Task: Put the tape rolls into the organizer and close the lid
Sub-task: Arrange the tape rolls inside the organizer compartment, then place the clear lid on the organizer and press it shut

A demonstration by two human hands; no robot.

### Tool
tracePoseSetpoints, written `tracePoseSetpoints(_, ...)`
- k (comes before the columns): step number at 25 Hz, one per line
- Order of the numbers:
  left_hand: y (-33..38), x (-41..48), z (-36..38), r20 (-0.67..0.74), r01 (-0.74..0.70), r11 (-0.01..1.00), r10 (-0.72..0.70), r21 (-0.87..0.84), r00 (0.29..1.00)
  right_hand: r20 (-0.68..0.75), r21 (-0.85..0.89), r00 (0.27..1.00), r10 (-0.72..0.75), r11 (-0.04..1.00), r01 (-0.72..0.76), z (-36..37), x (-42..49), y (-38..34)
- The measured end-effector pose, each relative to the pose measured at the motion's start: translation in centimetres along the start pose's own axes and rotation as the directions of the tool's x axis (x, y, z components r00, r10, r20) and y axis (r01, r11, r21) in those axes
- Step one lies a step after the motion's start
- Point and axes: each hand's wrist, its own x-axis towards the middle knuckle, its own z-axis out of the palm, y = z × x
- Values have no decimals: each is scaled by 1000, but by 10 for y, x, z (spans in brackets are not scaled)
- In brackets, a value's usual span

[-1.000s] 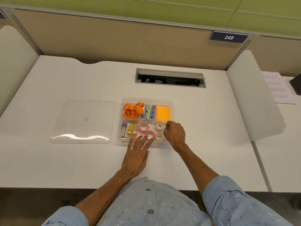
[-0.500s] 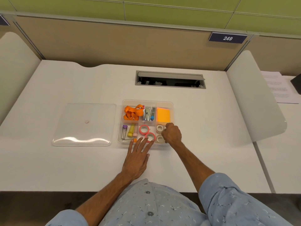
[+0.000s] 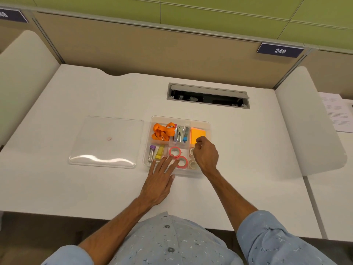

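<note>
A clear plastic organizer (image 3: 208,124) sits mid-desk with its top uncovered. Two pink tape rolls (image 3: 175,151) (image 3: 182,162) lie in its front middle compartment. A beige tape roll (image 3: 193,164) lies in the front right compartment, and another (image 3: 191,150) shows partly behind my right hand. My left hand (image 3: 159,180) rests flat with fingers spread, its tips on the organizer's front edge. My right hand (image 3: 206,155) hovers over the front right compartment with fingers curled; nothing is visible in it. The clear lid (image 3: 107,142) lies flat to the organizer's left.
The organizer also holds an orange lanyard (image 3: 162,131), staplers (image 3: 179,133), orange sticky notes (image 3: 197,134), and purple and yellow tubes (image 3: 155,153). A cable hatch (image 3: 208,95) opens behind it. Side dividers flank the desk, with papers (image 3: 338,113) beyond the right one.
My right hand has lifted slightly and shifted back over the front right compartment. The left hand has stayed on the organizer's front edge.
</note>
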Motion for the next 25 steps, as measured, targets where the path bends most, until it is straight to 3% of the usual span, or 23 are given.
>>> tracePoseSetpoints(3, -23, -4, -18, -78, 31, 999, -31, -8, 996, 38, -113, 980, -196, 973, 199, 17, -6, -29)
tracePoseSetpoints(5, -43, -11, -30, -114, 60, 998, -59, 5, 992, 104, -201, 926, -362, 905, 376, 35, -12, -52)
tracePoseSetpoints(8, -81, -32, -48, -176, 194, 981, -191, -1, 966, 246, -174, 823, -512, 812, 558, 69, -26, -96)
tracePoseSetpoints(13, -143, -69, -73, -174, 411, 911, -411, -34, 895, 488, -167, 613, -622, 623, 765, 130, -60, -146)
tracePoseSetpoints(17, -180, -85, -88, -113, 507, 862, -504, -2, 856, 676, -161, 448, -585, 477, 864, 168, -76, -161)
tracePoseSetpoints(25, -207, -92, -94, -132, 477, 878, -468, 42, 874, 651, -158, 493, -577, 532, 832, 187, -85, -164)
